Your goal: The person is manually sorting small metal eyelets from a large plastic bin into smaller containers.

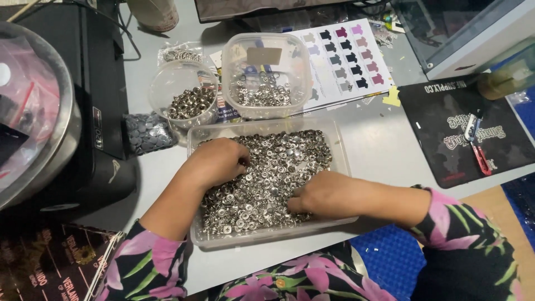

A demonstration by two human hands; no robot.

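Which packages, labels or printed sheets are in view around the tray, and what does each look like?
Printed sheet: behind the tray, white, rows of small shirt shapes in black, grey and pink.
Clear bag: left of tray, full of grey discs.
Black mat: right, white lettering.
Label: beige rectangle on square tub.

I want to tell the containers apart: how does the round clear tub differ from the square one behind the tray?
The round tub is smaller and stands left; the square tub is larger, with rounded corners. The round tub's metal pieces look darker and chunkier; the square tub's look flatter and brighter. Both are clear plastic, lidless, partly filled.
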